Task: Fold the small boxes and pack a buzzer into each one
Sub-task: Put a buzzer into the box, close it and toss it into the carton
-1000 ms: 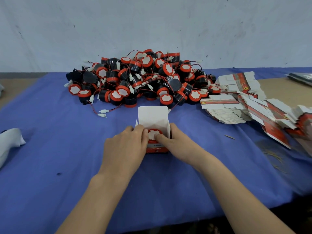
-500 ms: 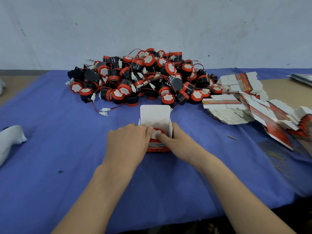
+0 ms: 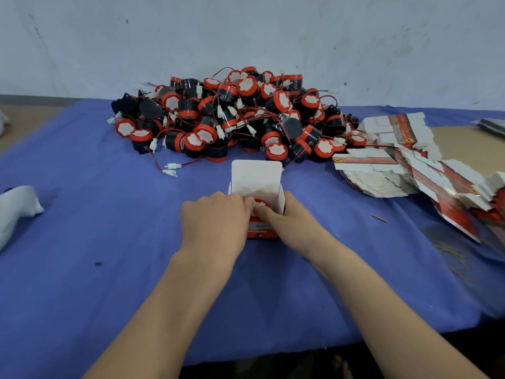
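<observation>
On the blue cloth [image 3: 109, 242], the big buzzer pile [image 3: 232, 119] lies at 12 o'clock. The small box [image 3: 257, 176] stands upright, flap up, with the left hand [image 3: 216, 220] curled round its 9 o'clock side and the right hand [image 3: 295, 222] round its 3 o'clock side, both equally near. Their fingertips push down on the buzzer [image 3: 263, 204] inside.

The cloth [image 3: 82, 228] is blue. At 12 o'clock the buzzers [image 3: 246, 86] are black, red-rimmed, white-faced. At 2 o'clock the flat boxes [image 3: 382, 170] are white and red, perhaps with yellow marks.
</observation>
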Tool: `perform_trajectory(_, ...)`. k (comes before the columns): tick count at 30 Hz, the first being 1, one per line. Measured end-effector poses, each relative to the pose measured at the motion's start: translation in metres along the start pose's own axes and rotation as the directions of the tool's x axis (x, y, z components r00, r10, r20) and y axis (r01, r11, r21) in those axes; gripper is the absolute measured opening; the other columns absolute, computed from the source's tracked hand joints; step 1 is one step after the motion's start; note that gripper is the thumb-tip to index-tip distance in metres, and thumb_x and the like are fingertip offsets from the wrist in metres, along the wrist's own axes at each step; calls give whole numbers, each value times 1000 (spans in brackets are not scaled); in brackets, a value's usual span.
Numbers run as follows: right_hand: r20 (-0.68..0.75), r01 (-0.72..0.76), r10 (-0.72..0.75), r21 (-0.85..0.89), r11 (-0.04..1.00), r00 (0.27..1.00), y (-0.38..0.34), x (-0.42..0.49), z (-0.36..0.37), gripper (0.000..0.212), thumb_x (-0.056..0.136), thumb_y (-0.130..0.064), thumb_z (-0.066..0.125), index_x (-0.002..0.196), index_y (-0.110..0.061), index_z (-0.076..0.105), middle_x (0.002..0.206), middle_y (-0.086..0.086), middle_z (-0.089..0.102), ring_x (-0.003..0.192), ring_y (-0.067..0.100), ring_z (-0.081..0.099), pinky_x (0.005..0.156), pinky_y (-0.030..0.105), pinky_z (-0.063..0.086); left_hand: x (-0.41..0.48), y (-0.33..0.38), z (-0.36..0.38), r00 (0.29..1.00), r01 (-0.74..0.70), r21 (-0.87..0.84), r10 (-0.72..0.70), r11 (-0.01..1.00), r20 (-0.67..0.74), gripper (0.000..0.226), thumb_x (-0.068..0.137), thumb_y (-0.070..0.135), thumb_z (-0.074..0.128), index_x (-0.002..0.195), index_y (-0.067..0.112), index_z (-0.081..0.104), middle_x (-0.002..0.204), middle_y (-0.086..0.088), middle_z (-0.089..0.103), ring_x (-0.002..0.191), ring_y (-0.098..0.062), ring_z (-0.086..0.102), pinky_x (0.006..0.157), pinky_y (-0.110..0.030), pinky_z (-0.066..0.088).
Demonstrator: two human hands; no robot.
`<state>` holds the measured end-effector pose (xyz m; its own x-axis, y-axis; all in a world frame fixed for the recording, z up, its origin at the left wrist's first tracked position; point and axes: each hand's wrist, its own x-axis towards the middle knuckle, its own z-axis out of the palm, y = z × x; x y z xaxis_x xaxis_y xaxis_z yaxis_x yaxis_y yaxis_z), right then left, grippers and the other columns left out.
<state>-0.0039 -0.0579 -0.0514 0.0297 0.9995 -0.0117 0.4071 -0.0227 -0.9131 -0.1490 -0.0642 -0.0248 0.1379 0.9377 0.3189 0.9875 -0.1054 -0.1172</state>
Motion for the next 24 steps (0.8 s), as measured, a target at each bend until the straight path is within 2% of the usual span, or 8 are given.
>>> perform_trajectory(4, 6, -1, 1, 15, 1000, 1000, -1, -1, 1, 40, 98, -44, 61, 127, -16, 58, 123, 2, 67, 114, 20, 64, 100, 46, 52, 0, 0, 0, 1000, 18, -42, -18, 999, 10, 43, 107, 47, 20, 83, 25, 48, 64, 4, 29, 52, -16, 27, 49, -30, 11)
perform_trajectory(9, 13, 10, -11, 14, 1000, 1000, -3, -1, 1, 39, 98, -42, 61, 128, -17, 58, 123, 0, 68, 114, 18, 64, 101, 44, 52, -6, 1, 1, 999, 49, -97, -48, 994, 17, 51, 107, 45, 19, 94, 22, 63, 66, 5, 31, 50, -15, 24, 48, -29, 12)
perform_trajectory(11, 16, 15, -15, 9, 1000, 1000, -4, -2, 1, 39, 98, -40, 61, 129, -16, 57, 123, 0, 68, 114, 18, 64, 100, 44, 52, -11, 1, 4, 998, 48, -155, -53, 987, -24, 46, 108, 44, 20, 104, 25, 62, 79, 5, 41, 52, -16, 29, 49, -28, 18)
perform_trajectory(13, 6, 12, -12, 8, 1000, 1000, -4, -2, 0, 37, 99, -39, 60, 128, -16, 58, 121, 0, 68, 112, 18, 65, 99, 44, 52, -15, -1, 4, 997, 26, -297, -48, 954, -66, 40, 107, 45, 21, 118, 29, 56, 103, 5, 53, 64, -19, 45, 55, -29, 31)
perform_trajectory(15, -8, 17, -17, 5, 1000, 1000, -3, -3, 0, 35, 99, -38, 60, 127, -18, 58, 119, -2, 69, 110, 16, 65, 98, 44, 53, -18, -3, 0, 991, -2, -489, -63, 872, -118, 39, 106, 44, 24, 134, 34, 48, 114, 5, 59, 81, -23, 60, 62, -33, 42)
perform_trajectory(18, -30, 24, -24, -1, 1000, 999, -3, -7, 0, 34, 99, -39, 60, 127, -21, 58, 118, -6, 69, 109, 11, 65, 98, 38, 53, -18, -9, -3, 981, 24, -713, -156, 701, -120, 41, 105, 39, 26, 142, 32, 43, 106, 2, 67, 96, -26, 63, 73, -42, 49)
perform_trajectory(22, 19, -9, 10, -12, 1000, 1000, -7, -8, -2, 39, 99, -46, 56, 130, -22, 56, 125, -7, 67, 112, 8, 63, 98, 30, 52, -13, -17, 0, 983, 131, -857, -179, 499, 46, 30, 106, 32, 34, 115, 21, 60, 92, 3, 68, 91, -23, 64, 80, -48, 53)
perform_trajectory(24, 94, -63, 59, 42, 997, 994, -8, -9, -7, 34, 102, -56, 42, 121, -34, 60, 115, -22, 71, 105, -7, 63, 87, 12, 48, -10, -19, 4, 984, 161, -885, -141, 438, 109, 26, 106, 33, 38, 106, 22, 61, 91, 5, 68, 85, -21, 67, 78, -49, 56)
